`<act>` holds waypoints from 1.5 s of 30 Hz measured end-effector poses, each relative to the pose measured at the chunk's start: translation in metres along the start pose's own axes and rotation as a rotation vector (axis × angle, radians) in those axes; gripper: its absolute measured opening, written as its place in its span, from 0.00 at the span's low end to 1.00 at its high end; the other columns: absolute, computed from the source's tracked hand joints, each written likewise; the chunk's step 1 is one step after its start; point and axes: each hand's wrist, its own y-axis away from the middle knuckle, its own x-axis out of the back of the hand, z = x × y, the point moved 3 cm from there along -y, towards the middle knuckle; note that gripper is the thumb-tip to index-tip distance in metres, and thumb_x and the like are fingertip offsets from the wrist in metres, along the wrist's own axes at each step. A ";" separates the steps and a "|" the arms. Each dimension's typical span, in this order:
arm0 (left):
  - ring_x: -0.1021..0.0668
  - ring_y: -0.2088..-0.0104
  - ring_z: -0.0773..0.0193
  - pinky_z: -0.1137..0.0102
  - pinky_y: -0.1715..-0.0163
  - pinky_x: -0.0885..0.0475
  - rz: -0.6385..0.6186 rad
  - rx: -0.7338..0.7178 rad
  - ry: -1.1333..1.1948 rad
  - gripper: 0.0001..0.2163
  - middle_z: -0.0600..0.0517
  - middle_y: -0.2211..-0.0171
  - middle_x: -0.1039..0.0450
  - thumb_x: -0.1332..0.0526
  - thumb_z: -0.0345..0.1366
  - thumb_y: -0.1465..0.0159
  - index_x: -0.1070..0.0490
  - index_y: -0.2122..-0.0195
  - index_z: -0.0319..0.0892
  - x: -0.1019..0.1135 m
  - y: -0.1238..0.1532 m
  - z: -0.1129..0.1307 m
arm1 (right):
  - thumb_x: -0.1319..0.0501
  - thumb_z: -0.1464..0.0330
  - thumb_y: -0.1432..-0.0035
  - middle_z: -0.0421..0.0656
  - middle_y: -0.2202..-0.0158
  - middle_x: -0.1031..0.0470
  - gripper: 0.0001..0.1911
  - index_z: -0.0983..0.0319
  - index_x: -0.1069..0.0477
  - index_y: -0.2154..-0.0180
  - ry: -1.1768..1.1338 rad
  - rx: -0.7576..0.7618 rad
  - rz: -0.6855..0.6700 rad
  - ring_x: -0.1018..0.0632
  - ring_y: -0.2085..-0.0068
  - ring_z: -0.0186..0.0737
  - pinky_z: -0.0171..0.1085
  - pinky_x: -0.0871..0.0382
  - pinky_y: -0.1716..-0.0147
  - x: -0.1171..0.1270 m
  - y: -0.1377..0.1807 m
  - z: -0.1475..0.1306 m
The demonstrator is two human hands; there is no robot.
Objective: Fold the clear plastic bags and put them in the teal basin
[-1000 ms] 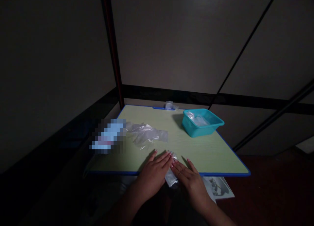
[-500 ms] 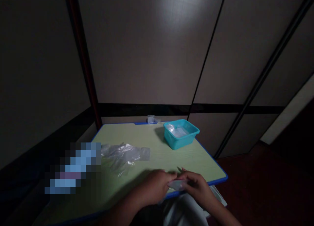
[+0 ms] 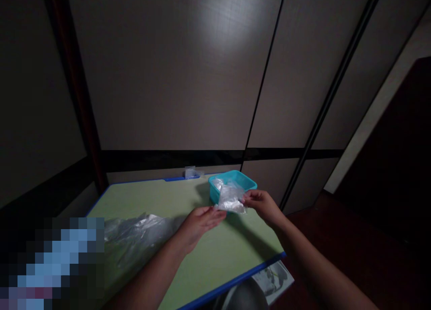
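Observation:
My right hand [image 3: 261,204] pinches a small clear plastic bag [image 3: 229,198] by its right edge and holds it in the air just in front of the teal tub [image 3: 245,179]. My left hand [image 3: 198,220] is under the bag's left corner, palm up, fingertips touching it. The tub stands at the far right of the green table [image 3: 215,251] and has clear plastic inside. Both forearms reach forward over the table.
A heap of clear plastic bags [image 3: 134,238] lies on the table's left side. A small clear item [image 3: 190,171] sits at the table's far edge. Printed paper [image 3: 274,276] shows below the near right edge. Dark wall panels stand behind.
Both hands lifted the small bag from the table's near edge and carried it forward to the teal tub. The view swung to the right.

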 end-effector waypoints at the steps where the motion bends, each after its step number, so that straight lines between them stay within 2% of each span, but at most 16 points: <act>1: 0.26 0.49 0.55 0.61 0.45 0.38 0.020 -0.005 0.000 0.27 0.39 0.51 0.27 0.37 0.54 0.46 0.29 0.54 0.37 0.006 0.000 0.000 | 0.32 0.53 0.62 0.39 0.77 0.30 0.21 0.64 0.31 0.76 0.050 -0.005 -0.003 0.30 0.74 0.33 0.33 0.36 0.70 0.006 -0.014 -0.005; 6: 0.25 0.50 0.56 0.62 0.45 0.36 0.119 0.010 -0.060 0.29 0.38 0.51 0.27 0.42 0.56 0.42 0.32 0.51 0.35 0.025 -0.001 -0.002 | 0.33 0.55 0.62 0.38 0.80 0.31 0.20 0.64 0.34 0.77 0.259 -0.084 -0.070 0.31 0.77 0.30 0.31 0.36 0.73 0.027 -0.090 -0.017; 11: 0.23 0.54 0.55 0.62 0.47 0.34 0.136 0.066 -0.039 0.29 0.37 0.55 0.25 0.43 0.57 0.42 0.30 0.54 0.34 0.023 0.000 -0.005 | 0.33 0.66 0.58 0.36 0.84 0.33 0.10 0.65 0.33 0.78 0.465 -0.252 -0.236 0.31 0.80 0.30 0.31 0.35 0.77 0.023 -0.133 0.006; 15: 0.21 0.57 0.54 0.61 0.49 0.33 0.168 0.122 -0.048 0.30 0.37 0.57 0.24 0.43 0.59 0.43 0.29 0.57 0.33 0.023 0.000 -0.008 | 0.36 0.69 0.49 0.36 0.81 0.31 0.08 0.66 0.31 0.75 0.670 -0.338 -0.355 0.29 0.78 0.30 0.31 0.33 0.76 0.013 -0.142 0.030; 20: 0.20 0.60 0.54 0.61 0.52 0.31 0.184 0.176 -0.064 0.29 0.38 0.61 0.22 0.43 0.59 0.44 0.28 0.61 0.33 0.026 -0.002 -0.014 | 0.42 0.64 0.39 0.41 0.64 0.27 0.11 0.66 0.30 0.62 0.904 -0.334 -0.401 0.25 0.67 0.34 0.36 0.28 0.68 -0.001 -0.148 0.044; 25: 0.19 0.65 0.56 0.62 0.56 0.30 0.195 0.138 -0.083 0.30 0.38 0.65 0.22 0.45 0.60 0.44 0.28 0.62 0.32 0.027 -0.003 -0.016 | 0.42 0.62 0.40 0.42 0.61 0.27 0.12 0.66 0.30 0.60 1.087 -0.259 -0.330 0.25 0.63 0.37 0.40 0.29 0.63 -0.007 -0.146 0.043; 28: 0.19 0.68 0.56 0.63 0.59 0.29 0.205 0.114 -0.123 0.33 0.38 0.66 0.22 0.49 0.63 0.43 0.28 0.63 0.32 0.026 -0.006 -0.015 | 0.34 0.63 0.48 0.44 0.64 0.26 0.14 0.66 0.29 0.63 1.174 -0.156 -0.220 0.25 0.64 0.39 0.37 0.32 0.65 -0.003 -0.142 0.035; 31: 0.20 0.69 0.57 0.64 0.64 0.29 0.214 0.028 -0.326 0.34 0.39 0.68 0.22 0.55 0.63 0.41 0.29 0.63 0.32 0.021 -0.010 -0.011 | 0.33 0.64 0.53 0.46 0.66 0.25 0.16 0.65 0.29 0.63 1.209 -0.022 -0.125 0.25 0.65 0.41 0.34 0.36 0.69 -0.002 -0.137 0.027; 33: 0.21 0.68 0.56 0.64 0.65 0.29 0.239 -0.028 -0.473 0.32 0.40 0.68 0.23 0.55 0.62 0.40 0.29 0.64 0.33 0.017 -0.007 -0.009 | 0.35 0.64 0.51 0.45 0.69 0.24 0.11 0.64 0.29 0.65 1.199 0.036 -0.144 0.25 0.69 0.38 0.32 0.38 0.72 -0.006 -0.135 0.022; 35: 0.22 0.64 0.56 0.64 0.61 0.30 0.264 -0.062 -0.553 0.27 0.43 0.66 0.23 0.49 0.58 0.41 0.28 0.65 0.36 0.014 0.005 -0.005 | 0.36 0.67 0.50 0.42 0.72 0.24 0.06 0.63 0.28 0.69 1.172 0.071 -0.207 0.26 0.72 0.35 0.30 0.38 0.74 -0.011 -0.131 0.017; 37: 0.24 0.58 0.56 0.64 0.55 0.33 0.252 -0.171 -0.763 0.21 0.45 0.61 0.24 0.44 0.53 0.40 0.27 0.63 0.39 0.011 0.028 0.002 | 0.38 0.69 0.50 0.43 0.70 0.24 0.05 0.62 0.27 0.68 1.143 0.108 -0.228 0.26 0.73 0.35 0.31 0.38 0.73 -0.016 -0.126 0.007; 39: 0.27 0.52 0.55 0.62 0.49 0.37 0.240 -0.319 -1.111 0.17 0.46 0.55 0.26 0.44 0.48 0.38 0.27 0.57 0.42 0.012 0.061 0.010 | 0.41 0.68 0.47 0.47 0.65 0.24 0.10 0.64 0.28 0.61 1.119 0.174 -0.125 0.26 0.71 0.37 0.33 0.38 0.73 -0.020 -0.116 -0.008; 40: 0.28 0.50 0.55 0.60 0.46 0.39 0.279 -0.343 -1.256 0.17 0.46 0.53 0.27 0.44 0.47 0.38 0.28 0.54 0.43 0.015 0.079 0.011 | 0.42 0.66 0.45 0.48 0.65 0.24 0.11 0.64 0.28 0.61 1.100 0.278 0.029 0.27 0.71 0.38 0.34 0.38 0.73 -0.023 -0.107 -0.018; 42: 0.33 0.45 0.53 0.55 0.42 0.46 0.493 -0.276 -1.464 0.17 0.46 0.47 0.31 0.44 0.45 0.37 0.31 0.49 0.45 0.031 0.116 0.012 | 0.44 0.63 0.43 0.48 0.64 0.25 0.13 0.63 0.29 0.60 1.055 0.479 0.193 0.27 0.71 0.39 0.36 0.38 0.72 -0.039 -0.081 -0.031; 43: 0.36 0.43 0.51 0.53 0.41 0.49 0.599 -0.202 -1.537 0.18 0.44 0.45 0.34 0.44 0.45 0.37 0.32 0.48 0.44 0.041 0.134 0.010 | 0.45 0.62 0.42 0.48 0.65 0.25 0.13 0.63 0.29 0.61 1.022 0.543 0.207 0.27 0.71 0.39 0.36 0.37 0.72 -0.052 -0.066 -0.033; 45: 0.40 0.40 0.48 0.49 0.40 0.51 0.718 -0.052 -1.627 0.20 0.42 0.42 0.38 0.44 0.45 0.37 0.33 0.47 0.44 0.060 0.162 0.002 | 0.47 0.61 0.40 0.50 0.62 0.26 0.16 0.64 0.29 0.58 0.949 0.632 -0.015 0.25 0.65 0.41 0.37 0.34 0.66 -0.092 -0.035 -0.026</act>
